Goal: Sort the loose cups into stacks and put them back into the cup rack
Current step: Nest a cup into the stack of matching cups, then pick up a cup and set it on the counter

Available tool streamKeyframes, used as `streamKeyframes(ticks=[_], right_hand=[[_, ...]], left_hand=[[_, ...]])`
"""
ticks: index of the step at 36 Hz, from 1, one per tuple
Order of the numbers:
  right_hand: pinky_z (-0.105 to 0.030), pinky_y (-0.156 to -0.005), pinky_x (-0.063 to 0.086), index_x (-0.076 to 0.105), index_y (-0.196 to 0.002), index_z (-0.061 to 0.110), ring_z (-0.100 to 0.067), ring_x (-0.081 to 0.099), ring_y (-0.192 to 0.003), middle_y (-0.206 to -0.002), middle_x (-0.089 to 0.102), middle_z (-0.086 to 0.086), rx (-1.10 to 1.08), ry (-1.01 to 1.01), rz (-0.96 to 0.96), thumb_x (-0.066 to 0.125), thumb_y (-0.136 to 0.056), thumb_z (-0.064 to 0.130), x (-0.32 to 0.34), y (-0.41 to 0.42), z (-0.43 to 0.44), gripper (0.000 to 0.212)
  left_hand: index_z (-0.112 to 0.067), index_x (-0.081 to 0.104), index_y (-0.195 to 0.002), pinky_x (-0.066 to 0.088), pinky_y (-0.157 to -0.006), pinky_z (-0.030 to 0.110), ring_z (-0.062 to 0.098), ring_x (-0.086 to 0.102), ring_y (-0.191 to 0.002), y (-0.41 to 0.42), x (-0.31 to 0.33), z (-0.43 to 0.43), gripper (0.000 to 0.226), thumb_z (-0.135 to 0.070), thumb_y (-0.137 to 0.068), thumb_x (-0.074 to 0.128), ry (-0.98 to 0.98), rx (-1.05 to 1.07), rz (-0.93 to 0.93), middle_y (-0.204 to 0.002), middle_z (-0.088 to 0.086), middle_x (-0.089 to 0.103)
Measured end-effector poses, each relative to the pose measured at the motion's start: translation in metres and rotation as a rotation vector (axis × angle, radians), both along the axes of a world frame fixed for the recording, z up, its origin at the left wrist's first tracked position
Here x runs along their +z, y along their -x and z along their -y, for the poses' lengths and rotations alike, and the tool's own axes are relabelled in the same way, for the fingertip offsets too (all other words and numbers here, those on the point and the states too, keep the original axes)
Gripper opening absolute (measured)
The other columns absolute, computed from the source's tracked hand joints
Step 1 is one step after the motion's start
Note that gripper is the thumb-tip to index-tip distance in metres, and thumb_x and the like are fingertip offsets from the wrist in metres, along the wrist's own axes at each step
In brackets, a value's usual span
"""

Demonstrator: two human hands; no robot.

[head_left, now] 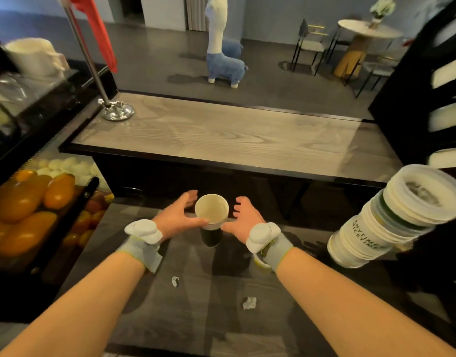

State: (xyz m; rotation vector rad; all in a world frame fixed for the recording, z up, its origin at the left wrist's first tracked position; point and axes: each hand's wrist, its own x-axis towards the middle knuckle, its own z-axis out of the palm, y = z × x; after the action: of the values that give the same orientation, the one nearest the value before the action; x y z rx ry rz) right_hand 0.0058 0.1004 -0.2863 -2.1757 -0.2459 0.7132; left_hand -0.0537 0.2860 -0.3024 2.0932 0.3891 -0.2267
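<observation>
Standing upright on the dark tabletop [221, 318], between the two hands: a short stack of dark paper cups [211, 222], pale inside, several rolled rims nested just under the top one. Left hand [179, 217] with fingers spread wide on the stack's left side, thumb tip at or just touching the rims; right hand [243, 219] likewise spread on the right side, thumb near the rims. Neither grip closed around the stack; real contact hard to confirm from this angle.

Judged as handling: very light, thin-walled, easy to dent or ovalise under a pinch, and prone to tipping given the narrow base and wide mouth. Smooth coated paper, so probably a little slippery, with nested cups liable to slide apart if lifted by the top one only. Best hold likely low to mid wall, fingers and thumb wrapping the outer cup below the rims, or both palms cupping opposite sides with gentle, even pressure. Rims stiffest, good for steadying but poor for carrying the whole stack.

Off to the right, a tilted column of pale nested cups [392, 217] with printed lettering, near the dark cup rack [428, 86] with its horizontal slots; blurred, support unclear. Two scraps of crumpled paper [249, 303] lying on the tabletop nearer the body, well apart from the stack.
</observation>
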Motion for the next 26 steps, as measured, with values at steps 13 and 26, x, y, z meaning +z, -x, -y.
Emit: streamKeyframes(ticks=[13, 26], right_hand=[[-0.034, -0.102, 0.047, 0.044, -0.139, 0.019, -0.012, 0.052, -0.125, -0.137, 0.053, 0.003, 0.026, -0.003, 0.454, 0.076, -0.082, 0.028, 0.172, 0.003, 0.126, 0.066], [-0.03, -0.105, 0.041, 0.034, -0.148, 0.024, -0.011, 0.046, -0.129, -0.143, 0.046, 0.008, -0.266, -0.041, 0.526, 0.077, -0.076, 0.052, 0.213, 0.009, 0.285, 0.088]], left_hand=[[-0.026, 0.056, -0.126, 0.045, -0.11, 0.038, 0.007, 0.058, -0.119, -0.031, 0.154, 0.113, 0.038, -0.033, -0.091, 0.07, 0.078, -0.221, 0.321, -0.126, -0.008, 0.062], [-0.019, 0.029, -0.151, 0.037, -0.116, 0.039, 0.017, 0.039, -0.142, -0.063, 0.178, 0.263, 0.095, -0.038, -0.075, 0.082, 0.094, -0.492, 0.23, -0.156, 0.001, 0.039]])
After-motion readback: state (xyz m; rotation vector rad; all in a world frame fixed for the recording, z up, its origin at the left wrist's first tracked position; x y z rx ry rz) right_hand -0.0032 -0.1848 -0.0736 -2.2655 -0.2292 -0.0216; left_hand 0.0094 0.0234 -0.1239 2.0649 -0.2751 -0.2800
